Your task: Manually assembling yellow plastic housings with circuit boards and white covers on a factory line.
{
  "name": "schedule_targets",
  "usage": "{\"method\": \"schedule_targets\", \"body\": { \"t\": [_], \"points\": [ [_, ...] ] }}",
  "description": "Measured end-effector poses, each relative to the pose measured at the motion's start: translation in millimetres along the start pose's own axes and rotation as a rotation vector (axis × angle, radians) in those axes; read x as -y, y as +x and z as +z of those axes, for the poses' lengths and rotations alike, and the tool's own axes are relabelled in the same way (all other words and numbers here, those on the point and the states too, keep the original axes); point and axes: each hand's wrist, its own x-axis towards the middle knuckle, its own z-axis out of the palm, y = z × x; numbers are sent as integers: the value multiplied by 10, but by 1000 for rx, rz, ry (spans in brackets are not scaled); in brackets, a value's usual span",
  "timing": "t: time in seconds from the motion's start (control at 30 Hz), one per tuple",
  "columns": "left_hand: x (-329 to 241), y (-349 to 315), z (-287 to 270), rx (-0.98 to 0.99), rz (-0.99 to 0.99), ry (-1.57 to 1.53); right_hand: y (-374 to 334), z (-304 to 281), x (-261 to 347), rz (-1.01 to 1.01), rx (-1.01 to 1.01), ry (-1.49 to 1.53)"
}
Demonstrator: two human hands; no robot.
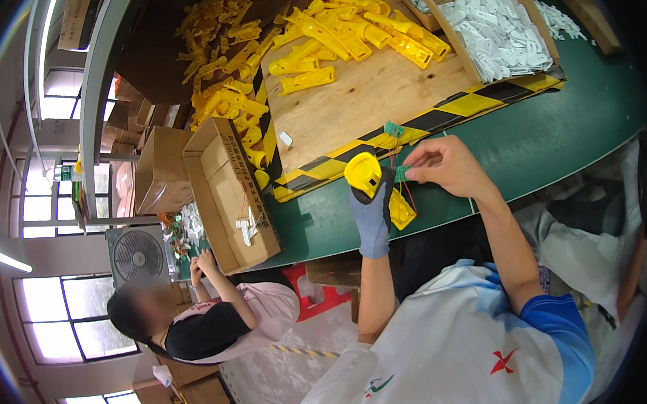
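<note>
My left hand (372, 218), in a grey-blue glove with dark fingertips, is closed round a yellow plastic housing (363, 168). The housing's wide round end sticks up above my fingers, and its narrower end shows below them. Just to the right, my bare right hand (452, 167) pinches a small green circuit board (401, 174) between thumb and fingertips. Thin red wires run from this board, some down toward the housing. A second small green board (393, 129) shows above, over the striped edge, apparently joined by the wires.
A wooden board (320, 133) edged in black-and-yellow tape lies ahead, with many yellow housings (336, 33) heaped at its far side. White plastic parts fill a cardboard box (470, 66) at the far right. Left stands an open carton (221, 200); beyond it a co-worker (219, 310) sits at the green table (539, 128).
</note>
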Motion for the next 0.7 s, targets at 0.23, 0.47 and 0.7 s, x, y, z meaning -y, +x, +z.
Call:
{"method": "schedule_targets", "body": {
  "t": [0.23, 0.47, 0.7],
  "points": [
    [-137, -54, 70, 259, -417, -344, -19, 160, -48, -105, -61, 121],
    [-22, 5, 118, 292, -398, -419, 34, 139, -102, -11, -15, 170],
    [27, 9, 123, 271, -390, -475, 89, 138, -218, 2, -19, 31]
  ]
}}
